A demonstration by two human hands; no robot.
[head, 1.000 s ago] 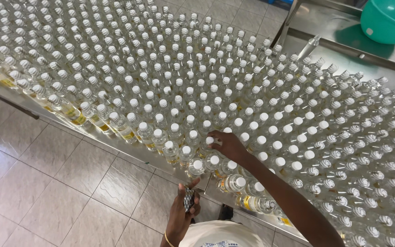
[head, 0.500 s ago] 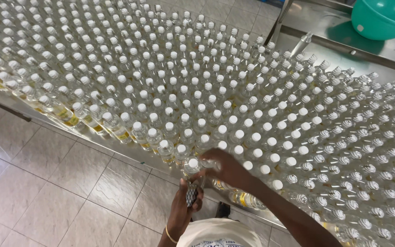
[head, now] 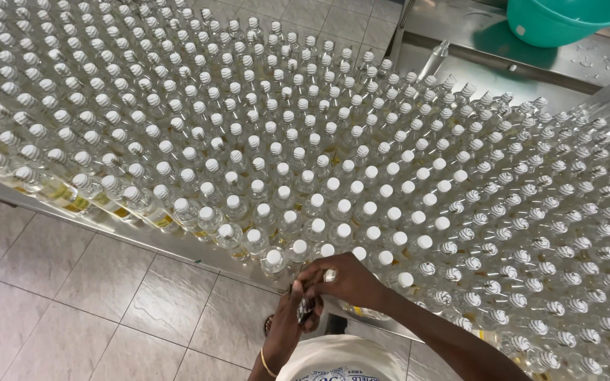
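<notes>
Where the steel table (head: 178, 248) meets its near edge, both hands are seen drawn together just below the front row of bottles (head: 277, 258). The right hand (head: 344, 281) is curled over from the right, its fingers closed toward the left hand (head: 292, 317), and a ring is seen on one finger. A small dark object (head: 306, 309) is pinched between the two hands; what it is cannot be told, as it is largely covered by the fingers. The left hand is closed around its lower part, and a thin bangle (head: 267, 365) is worn on that wrist. The object is held off the table, over the tiled floor (head: 72, 296), just beside the nearest bottles.

The table is covered by a dense field of small clear bottles standing upright in diagonal rows, each closed by a white cap. Clear or faintly yellowish liquid is seen through the walls of the nearest ones, and yellow labels show along the front left row. At the far right, the caps look ribbed or striped.

Beyond the bottles, a teal bowl (head: 559, 20) is set on a steel counter (head: 474, 63); its contents cannot be seen. A single bottle (head: 435, 59) is seen apart from the rest on that counter.
</notes>
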